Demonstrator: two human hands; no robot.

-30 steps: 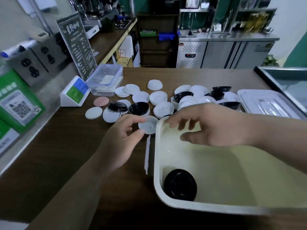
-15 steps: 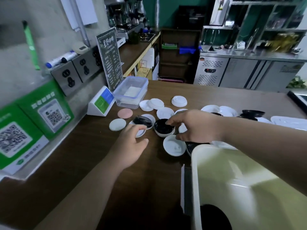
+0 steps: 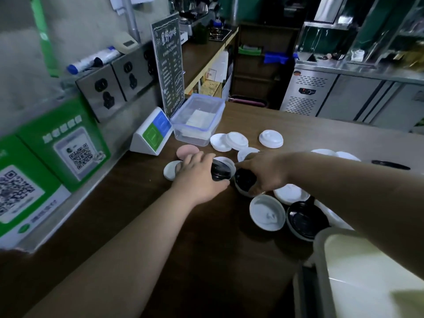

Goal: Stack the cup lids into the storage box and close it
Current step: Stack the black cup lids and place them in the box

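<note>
while both hands work among the scattered lids on the brown wooden counter [image 3: 137,249], the collecting step appears to be in hand. the left hand [image 3: 199,180] curls fingers and thumb round a glossy black round plastic lid [image 3: 221,173]. at its three o'clock the right hand [image 3: 266,173] pinches a second black plastic lid [image 3: 245,181] between forefinger and thumb. loose white round plastic lids [image 3: 267,212] lie from twelve to four o'clock. the cream plastic storage box [image 3: 321,244] stands open at five o'clock, apart from both hands. the next move probably calls for nesting both lids, carrying them to the box and setting them flat.
</note>
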